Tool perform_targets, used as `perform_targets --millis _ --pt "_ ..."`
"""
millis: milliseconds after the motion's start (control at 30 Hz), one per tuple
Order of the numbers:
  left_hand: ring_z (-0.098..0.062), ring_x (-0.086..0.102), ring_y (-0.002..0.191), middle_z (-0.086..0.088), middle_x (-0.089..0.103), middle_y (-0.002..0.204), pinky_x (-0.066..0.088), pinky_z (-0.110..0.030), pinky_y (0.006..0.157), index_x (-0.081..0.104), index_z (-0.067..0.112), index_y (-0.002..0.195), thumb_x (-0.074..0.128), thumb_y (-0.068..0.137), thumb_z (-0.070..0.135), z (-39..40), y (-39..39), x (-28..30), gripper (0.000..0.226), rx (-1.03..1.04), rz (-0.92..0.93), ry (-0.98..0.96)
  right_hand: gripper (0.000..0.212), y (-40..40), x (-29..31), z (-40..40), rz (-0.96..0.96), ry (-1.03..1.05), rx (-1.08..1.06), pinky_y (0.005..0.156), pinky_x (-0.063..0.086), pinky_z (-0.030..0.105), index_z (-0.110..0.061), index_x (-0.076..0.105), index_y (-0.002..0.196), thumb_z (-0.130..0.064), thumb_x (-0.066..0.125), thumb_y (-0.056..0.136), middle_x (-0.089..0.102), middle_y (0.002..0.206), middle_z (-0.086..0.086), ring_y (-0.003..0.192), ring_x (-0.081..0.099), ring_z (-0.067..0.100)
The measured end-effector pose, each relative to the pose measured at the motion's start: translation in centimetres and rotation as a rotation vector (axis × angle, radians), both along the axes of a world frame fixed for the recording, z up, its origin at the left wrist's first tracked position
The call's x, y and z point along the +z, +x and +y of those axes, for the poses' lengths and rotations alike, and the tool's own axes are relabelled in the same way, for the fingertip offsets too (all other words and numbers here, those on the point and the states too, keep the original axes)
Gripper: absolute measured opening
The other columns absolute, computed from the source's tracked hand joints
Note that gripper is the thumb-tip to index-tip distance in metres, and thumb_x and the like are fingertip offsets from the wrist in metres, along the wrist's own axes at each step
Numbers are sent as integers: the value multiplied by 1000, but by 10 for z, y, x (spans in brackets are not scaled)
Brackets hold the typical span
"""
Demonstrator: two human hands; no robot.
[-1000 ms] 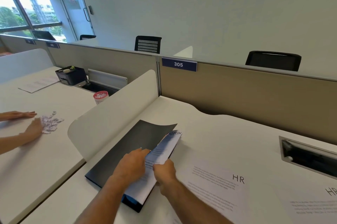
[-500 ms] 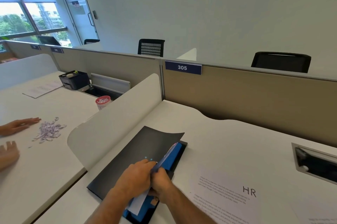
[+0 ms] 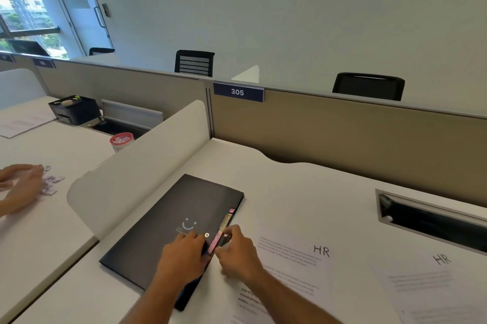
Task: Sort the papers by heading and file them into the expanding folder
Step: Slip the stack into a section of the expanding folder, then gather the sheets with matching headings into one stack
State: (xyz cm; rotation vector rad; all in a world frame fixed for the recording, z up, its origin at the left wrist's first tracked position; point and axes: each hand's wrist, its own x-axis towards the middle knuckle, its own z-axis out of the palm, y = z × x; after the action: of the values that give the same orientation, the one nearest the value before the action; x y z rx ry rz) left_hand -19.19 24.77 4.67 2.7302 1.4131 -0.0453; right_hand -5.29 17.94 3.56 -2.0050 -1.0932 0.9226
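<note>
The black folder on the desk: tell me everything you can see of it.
The black folder lies flat and closed on the white desk, beside the curved white divider. Its cover looks like matte plastic, with a small pale smiley mark and a round stud near the opening edge. Coloured tabs show along that edge, and a bit of blue at the near corner. The left hand rests on the cover; the right hand touches the tab edge.

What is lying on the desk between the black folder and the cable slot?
In the head view, one HR sheet lies between the folder and slot.
</note>
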Motion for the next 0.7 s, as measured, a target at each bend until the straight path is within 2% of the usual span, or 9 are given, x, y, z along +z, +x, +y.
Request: perform_targets --millis 67,167,233,300,367,433,533,600,700 --pt "-10 55 108 10 60 124 52 -27 82 50 36 126 43 95 59 -8 3 -7 40 39 -79 -8 37 18 -3 -21 -77 56 15 72 60 29 -39 47 120 -31 62 87 71 91 -8 78 69 11" --pt "-20 49 133 1 52 147 44 -39 109 41 25 148 28 94 69 -26 10 -13 71 83 -186 51 34 57 -4 -54 -146 152 -25 69 53 19 -35 55 118 -29 65 87 65 76 -13 73 64 3" --pt "-29 40 143 -6 46 154 30 -50 118 42 15 151 23 92 70 -41 20 -10 83 16 -269 165 30 85 -4 -77 -159 209 -95 72 53 21 -30 60 113 -25 68 84 67 80 -12 75 65 2" --pt "-34 34 146 -11 42 155 20 -53 120 44 10 149 32 93 66 -57 34 -7 80 -88 -327 231 32 112 -8 -99 -198 247 -160 79 51 20 -26 62 112 -25 73 81 68 90 -12 84 64 3" --pt "-31 13 153 -8 26 164 7 -50 121 31 14 156 26 95 69 -72 49 -11 82 -200 -291 136 44 135 -12 -119 -295 234 -175 90 48 22 -25 60 120 -31 76 79 65 109 -11 101 61 9" --pt "-21 -19 152 2 -4 168 -9 -43 122 5 24 160 10 90 80 -82 61 -20 90 -285 -195 7 65 153 -16 -136 -363 171 -153 105 40 24 -24 51 135 -43 75 77 56 134 -5 123 51 12" --pt "-16 -34 146 7 -24 164 -22 -39 118 -10 28 159 7 78 93 -95 75 -36 105 -364 -90 -108 110 169 -24 -152 -456 -30 -29 124 7 34 -18 14 157 -72 61 74 11 166 1 153 8 18" --pt "-20 -36 145 4 -29 162 -26 -40 114 -15 27 158 11 73 98 -102 81 -43 113 -362 -35 -167 127 171 -30 -158 -503 -151 49 123 -11 38 -15 -10 158 -86 48 70 -13 166 4 153 -15 19" --pt "-28 -37 144 1 -34 159 -29 -44 111 -22 26 155 8 70 99 -110 88 -48 116 -312 11 -171 130 168 -30 -160 -534 -216 99 121 -18 41 -9 -21 154 -87 44 72 -20 165 5 151 -22 20"
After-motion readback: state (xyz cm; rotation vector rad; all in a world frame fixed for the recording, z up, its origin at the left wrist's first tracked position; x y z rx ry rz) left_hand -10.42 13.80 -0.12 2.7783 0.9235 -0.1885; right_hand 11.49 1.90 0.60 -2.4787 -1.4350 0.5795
